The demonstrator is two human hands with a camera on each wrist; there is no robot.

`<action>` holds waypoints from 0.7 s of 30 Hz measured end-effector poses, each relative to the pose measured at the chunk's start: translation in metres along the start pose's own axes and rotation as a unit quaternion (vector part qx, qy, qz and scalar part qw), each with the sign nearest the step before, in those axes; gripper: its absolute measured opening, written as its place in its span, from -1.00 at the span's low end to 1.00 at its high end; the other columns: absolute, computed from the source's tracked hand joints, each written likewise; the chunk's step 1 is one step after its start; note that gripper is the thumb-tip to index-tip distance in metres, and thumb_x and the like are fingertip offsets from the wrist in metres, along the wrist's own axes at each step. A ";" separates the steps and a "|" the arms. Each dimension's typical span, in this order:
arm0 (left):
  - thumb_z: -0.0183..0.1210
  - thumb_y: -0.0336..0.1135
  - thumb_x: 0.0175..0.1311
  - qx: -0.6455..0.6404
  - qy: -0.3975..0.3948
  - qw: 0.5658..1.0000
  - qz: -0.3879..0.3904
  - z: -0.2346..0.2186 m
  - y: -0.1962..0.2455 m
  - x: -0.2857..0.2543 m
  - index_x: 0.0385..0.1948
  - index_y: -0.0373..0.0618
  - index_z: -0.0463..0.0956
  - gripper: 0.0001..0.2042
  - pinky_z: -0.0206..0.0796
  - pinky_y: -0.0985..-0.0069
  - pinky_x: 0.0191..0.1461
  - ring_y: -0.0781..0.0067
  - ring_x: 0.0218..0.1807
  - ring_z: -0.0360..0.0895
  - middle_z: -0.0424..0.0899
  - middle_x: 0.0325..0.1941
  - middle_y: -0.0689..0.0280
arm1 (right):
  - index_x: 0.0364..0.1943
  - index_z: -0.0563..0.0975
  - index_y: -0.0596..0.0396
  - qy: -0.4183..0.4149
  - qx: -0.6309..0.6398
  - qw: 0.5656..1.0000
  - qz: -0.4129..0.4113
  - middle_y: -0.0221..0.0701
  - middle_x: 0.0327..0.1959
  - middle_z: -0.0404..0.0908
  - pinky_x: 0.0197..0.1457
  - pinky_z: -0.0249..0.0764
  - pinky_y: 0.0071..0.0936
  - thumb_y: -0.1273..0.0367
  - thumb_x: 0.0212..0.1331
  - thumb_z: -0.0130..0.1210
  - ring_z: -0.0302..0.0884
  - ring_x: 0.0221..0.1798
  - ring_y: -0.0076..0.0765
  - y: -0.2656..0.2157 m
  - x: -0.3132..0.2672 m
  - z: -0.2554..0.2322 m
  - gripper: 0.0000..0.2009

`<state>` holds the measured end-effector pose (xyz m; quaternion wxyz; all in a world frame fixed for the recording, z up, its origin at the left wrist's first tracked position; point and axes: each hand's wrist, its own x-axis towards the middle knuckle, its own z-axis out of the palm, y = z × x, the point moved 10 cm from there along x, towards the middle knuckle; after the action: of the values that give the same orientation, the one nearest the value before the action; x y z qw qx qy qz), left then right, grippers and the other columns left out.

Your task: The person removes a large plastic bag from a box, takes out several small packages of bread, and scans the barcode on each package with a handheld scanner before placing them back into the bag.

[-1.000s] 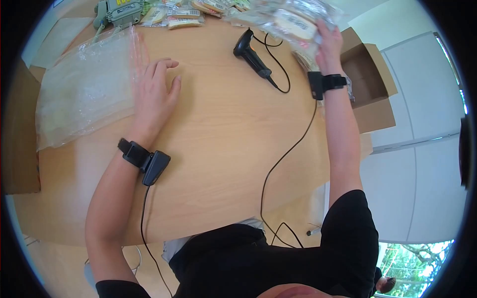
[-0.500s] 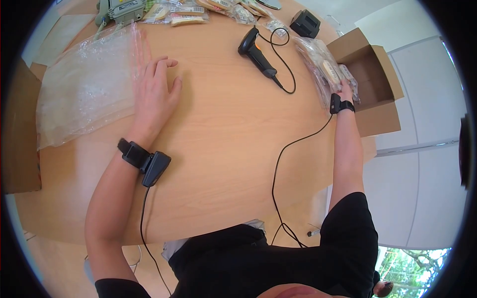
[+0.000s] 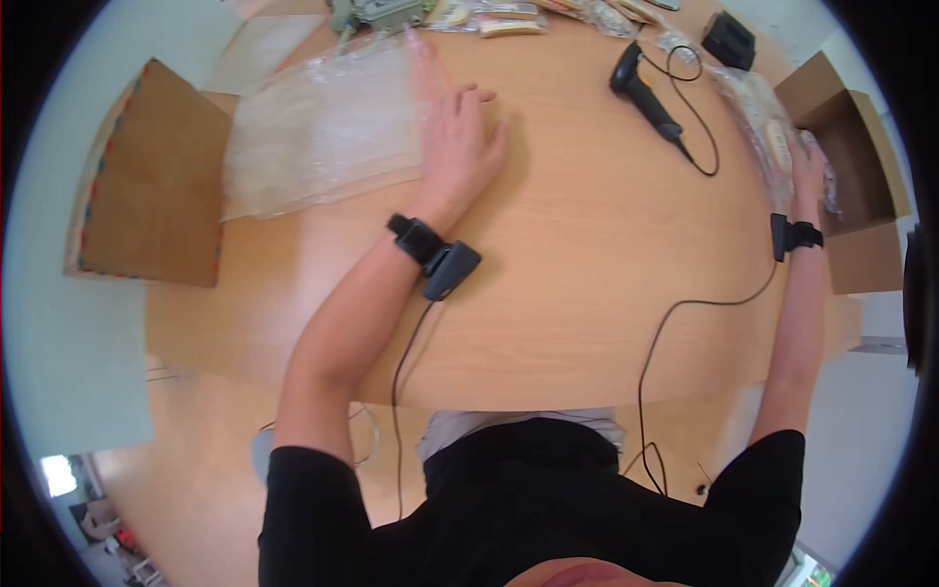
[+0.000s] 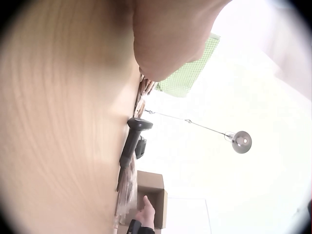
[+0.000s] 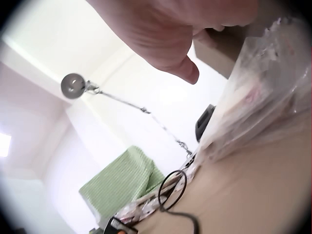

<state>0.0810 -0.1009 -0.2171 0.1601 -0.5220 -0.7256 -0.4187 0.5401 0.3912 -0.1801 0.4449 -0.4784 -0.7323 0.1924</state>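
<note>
My left hand (image 3: 460, 152) rests on the table with relaxed fingers, at the pink-edged opening of a large clear plastic bag (image 3: 328, 127). Nothing is in its grasp. At the right side of the table, my right hand (image 3: 808, 176) lies over clear bagged packets (image 3: 768, 122) with pale labelled contents, beside an open cardboard box (image 3: 866, 166). The right wrist view shows its thumb (image 5: 187, 70) stretched out above the crinkled plastic bag (image 5: 263, 97), not curled round it. The other fingers are mostly hidden there.
A black barcode scanner (image 3: 646, 96) with a looped cable lies between the hands. Several bagged packets (image 3: 514, 22) and a grey device (image 3: 391, 14) line the far edge. A black block-shaped object (image 3: 729, 39) stands back right; another cardboard box (image 3: 156, 186) stands left.
My right hand has brought the bagged packet down from over the table's far side to beside the box and loosened its fingers. The head view has turned left. My left hand stays put.
</note>
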 end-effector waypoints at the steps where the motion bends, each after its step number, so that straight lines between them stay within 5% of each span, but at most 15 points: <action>1: 0.38 -0.39 0.26 -0.003 -0.003 1.000 -0.006 0.001 -0.004 0.001 0.05 -0.24 0.54 -0.64 0.25 0.04 0.53 -0.23 0.48 0.38 0.35 0.51 -0.29 | 0.38 0.57 0.12 -0.004 -0.061 0.997 -0.054 -0.22 0.27 0.70 0.36 0.50 -0.38 0.00 0.35 0.32 0.64 0.30 -0.23 -0.035 -0.014 0.014 -0.36; 4: 0.38 -0.34 0.29 0.036 0.003 0.999 0.002 -0.011 -0.011 -0.001 0.10 -0.28 0.53 -0.60 0.31 0.06 0.49 -0.22 0.42 0.45 0.41 0.47 -0.24 | 0.37 0.57 0.15 -0.231 0.030 0.967 -0.102 -0.23 0.31 0.66 0.37 0.51 -0.35 0.04 0.38 0.32 0.61 0.33 -0.30 -0.121 -0.079 0.095 -0.38; 8: 0.36 -0.25 0.30 0.101 -0.008 0.995 0.011 -0.023 -0.020 0.011 0.16 -0.34 0.52 -0.52 0.33 0.06 0.44 -0.21 0.35 0.49 0.57 0.27 -0.12 | 0.40 0.51 0.22 -0.331 0.045 0.935 -0.119 -0.25 0.32 0.64 0.48 0.41 -0.41 0.12 0.41 0.32 0.58 0.37 -0.30 -0.164 -0.138 0.166 -0.39; 11: 0.31 -0.17 0.34 0.165 -0.025 0.985 -0.043 -0.031 -0.041 0.009 0.15 -0.38 0.53 -0.51 0.37 0.04 0.40 -0.22 0.32 0.52 0.61 0.23 -0.15 | 0.40 0.49 0.24 -0.312 0.080 0.938 -0.127 -0.23 0.28 0.66 0.45 0.44 -0.39 0.15 0.35 0.37 0.59 0.34 -0.27 -0.129 -0.134 0.208 -0.36; 14: 0.23 -0.09 0.40 0.236 -0.063 0.970 -0.005 -0.025 -0.066 -0.005 0.14 -0.37 0.56 -0.51 0.39 0.05 0.38 -0.24 0.30 0.52 0.64 0.18 -0.15 | 0.35 0.52 0.28 -0.311 0.059 0.938 -0.140 -0.13 0.22 0.69 0.33 0.53 -0.29 0.12 0.25 0.43 0.66 0.23 -0.18 -0.118 -0.134 0.220 -0.32; 17: 0.17 -0.09 0.45 0.233 -0.156 0.959 -0.046 -0.023 -0.075 -0.010 0.10 -0.30 0.61 -0.57 0.44 0.07 0.31 -0.21 0.26 0.56 0.68 0.19 -0.08 | 0.31 0.56 0.27 -0.320 0.065 0.939 -0.106 -0.19 0.18 0.72 0.29 0.54 -0.35 0.17 0.24 0.43 0.67 0.19 -0.27 -0.110 -0.129 0.226 -0.37; 21: 0.11 -0.12 0.51 0.221 -0.161 0.960 -0.052 -0.035 -0.064 -0.001 -0.06 -0.21 0.70 -0.67 0.51 0.08 0.18 -0.14 0.12 0.65 0.74 0.13 0.02 | 0.30 0.58 0.24 -0.319 0.193 0.928 -0.011 -0.30 0.15 0.73 0.30 0.51 -0.45 0.22 0.25 0.45 0.65 0.18 -0.39 -0.091 -0.126 0.227 -0.41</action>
<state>0.0173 -0.1351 -0.2248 0.1304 -0.4960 -0.8423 -0.1659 0.3213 0.2719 -0.2949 0.2738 -0.2883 -0.7894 0.4677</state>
